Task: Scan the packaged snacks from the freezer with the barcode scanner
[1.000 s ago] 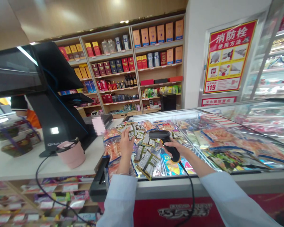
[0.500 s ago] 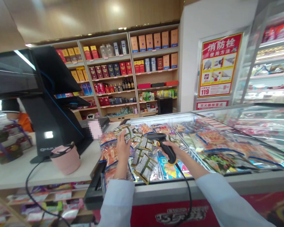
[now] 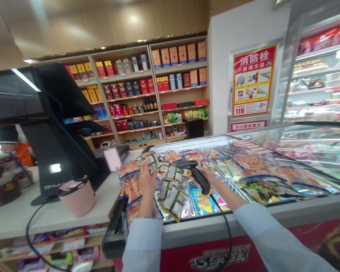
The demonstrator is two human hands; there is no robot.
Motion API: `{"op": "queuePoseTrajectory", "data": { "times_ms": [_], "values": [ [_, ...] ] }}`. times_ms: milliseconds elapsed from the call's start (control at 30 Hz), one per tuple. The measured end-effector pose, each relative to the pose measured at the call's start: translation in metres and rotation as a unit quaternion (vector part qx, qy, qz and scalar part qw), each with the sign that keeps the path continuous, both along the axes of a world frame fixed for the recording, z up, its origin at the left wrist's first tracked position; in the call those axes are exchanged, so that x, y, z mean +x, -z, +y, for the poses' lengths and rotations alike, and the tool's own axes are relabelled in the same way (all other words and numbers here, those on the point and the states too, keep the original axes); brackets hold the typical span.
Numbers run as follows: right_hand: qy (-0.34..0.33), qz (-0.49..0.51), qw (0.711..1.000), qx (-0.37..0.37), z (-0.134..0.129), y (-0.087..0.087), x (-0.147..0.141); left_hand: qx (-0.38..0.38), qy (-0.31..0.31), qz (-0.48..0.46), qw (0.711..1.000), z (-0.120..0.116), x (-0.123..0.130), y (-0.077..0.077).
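In my right hand is a black barcode scanner with yellow trim, its head pointing left and its cable hanging down the front. My left hand is closed on a small green-and-silver snack packet, holding it up with its barcode side partly showing. Below and between my hands lie several similar packets in a loose pile on the glass top. Clear bags of orange-pink food with blue edges sit by my left wrist.
A glass-topped chest freezer spans the front, with more bags lying toward the right. On the left, a white counter carries a black checkout terminal and a pink cup-like container. Shelves of boxes line the back wall.
The view has shifted slightly, moving the background a little left. Both hands keep hold of the scanner and the packet, almost in the same places.
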State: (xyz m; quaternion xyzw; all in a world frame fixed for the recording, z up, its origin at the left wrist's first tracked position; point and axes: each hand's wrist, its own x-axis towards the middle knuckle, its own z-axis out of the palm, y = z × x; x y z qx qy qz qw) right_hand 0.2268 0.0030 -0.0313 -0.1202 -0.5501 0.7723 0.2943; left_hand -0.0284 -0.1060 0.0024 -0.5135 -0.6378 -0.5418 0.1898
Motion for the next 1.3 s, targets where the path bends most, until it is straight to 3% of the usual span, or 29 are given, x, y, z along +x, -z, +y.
{"op": "queuePoseTrajectory", "data": {
  "times_ms": [833,1033,1300],
  "values": [
    [-0.034,0.044,0.998,-0.034,0.003,-0.001,-0.003,0.034,-0.008,0.022,0.999,0.001,0.000,-0.003],
    [-0.054,0.113,0.992,-0.016,-0.007,-0.023,0.006,0.098,0.004,0.088,0.991,-0.006,0.004,-0.022],
    [-0.001,0.170,0.984,0.045,-0.034,-0.052,0.064,0.135,0.031,0.130,0.982,-0.023,0.033,-0.062]
  ]
}}
